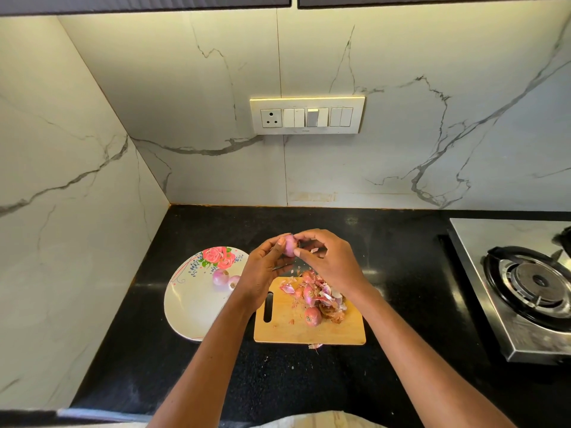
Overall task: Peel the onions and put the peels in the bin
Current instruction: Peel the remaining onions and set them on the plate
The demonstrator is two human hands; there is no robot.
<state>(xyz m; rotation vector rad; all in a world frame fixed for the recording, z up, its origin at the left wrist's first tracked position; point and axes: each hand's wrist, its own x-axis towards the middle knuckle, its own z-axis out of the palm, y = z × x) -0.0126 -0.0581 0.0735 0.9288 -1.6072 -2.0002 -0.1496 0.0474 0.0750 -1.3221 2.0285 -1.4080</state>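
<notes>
1. Step in hand: peeling, mid-task; left hand (262, 267) cradles a small onion (289, 244) above the far edge of the cutting board (309, 330), fingers curled round it; right hand (327, 261) pinches at the onion's top, thumb and forefinger together, apparently on a strip of skin.
2. Stock done: two pale peeled onions (225, 278) on the floral plate (191, 307), left of the board.
3. Stock pending: an unpeeled onion (312, 316) and likely others on the board, mixed into the peel heap (324, 296).
4. Next move, by judgement: strip the last skin, drop it on the heap, set the onion on the plate; then take the next from the board.
5. Not in view: the bin; peels must be gathered and carried out of frame.
6. Hard to make out: number of onions under the heap; a thin dark object below the left hand, possibly a knife, mostly hidden; one stray peel (315, 345) on the counter (216, 366) at the board's near edge.
</notes>
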